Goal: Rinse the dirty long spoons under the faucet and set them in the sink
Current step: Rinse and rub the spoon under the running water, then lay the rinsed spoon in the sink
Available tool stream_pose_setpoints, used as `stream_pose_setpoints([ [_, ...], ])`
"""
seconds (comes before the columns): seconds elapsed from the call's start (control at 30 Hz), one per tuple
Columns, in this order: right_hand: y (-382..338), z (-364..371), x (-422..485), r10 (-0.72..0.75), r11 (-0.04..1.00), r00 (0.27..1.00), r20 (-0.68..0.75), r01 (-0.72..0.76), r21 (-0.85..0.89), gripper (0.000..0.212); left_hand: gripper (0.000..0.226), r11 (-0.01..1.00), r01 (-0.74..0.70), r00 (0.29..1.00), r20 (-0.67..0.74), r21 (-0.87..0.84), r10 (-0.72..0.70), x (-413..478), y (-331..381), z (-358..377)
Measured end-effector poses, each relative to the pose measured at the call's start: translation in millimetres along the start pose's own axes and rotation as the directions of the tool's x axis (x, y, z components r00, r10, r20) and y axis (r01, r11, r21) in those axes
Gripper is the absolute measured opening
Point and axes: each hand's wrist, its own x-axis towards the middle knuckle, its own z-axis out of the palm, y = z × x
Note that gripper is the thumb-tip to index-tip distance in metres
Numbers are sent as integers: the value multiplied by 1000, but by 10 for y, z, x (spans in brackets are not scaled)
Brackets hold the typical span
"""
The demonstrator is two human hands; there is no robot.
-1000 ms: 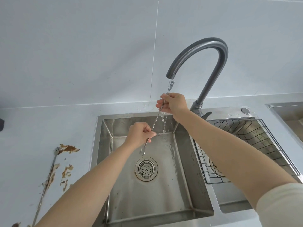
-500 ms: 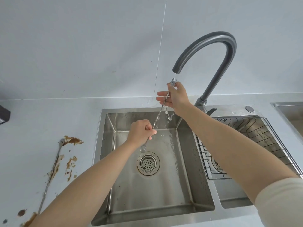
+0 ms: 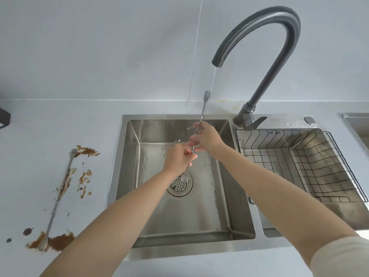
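I hold a long thin metal spoon nearly upright over the steel sink; its forked end points up and its bowl hangs just above the drain. My right hand grips the upper shaft and my left hand grips the shaft lower down. A thin stream of water falls from the dark grey faucet along the spoon's upper part. A second long spoon, smeared with brown sauce, lies on the counter to the left of the sink.
Brown sauce stains spot the light counter around the second spoon. A wire rack sits in the right basin. The drain strainer is in the sink's middle. A dark object pokes in at the left edge.
Both hands have slid down the spoon, so more of its forked end now stands above my right hand. The view has moved closer to the sink.
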Motion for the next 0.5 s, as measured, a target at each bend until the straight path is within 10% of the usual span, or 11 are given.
stream_pose_setpoints([
  [0.5, 1509, -77, 185, 297, 904, 953, -68, -303, -301, 19, 38, 934, 277, 928, 189, 225, -320, -323, -515, 1238],
])
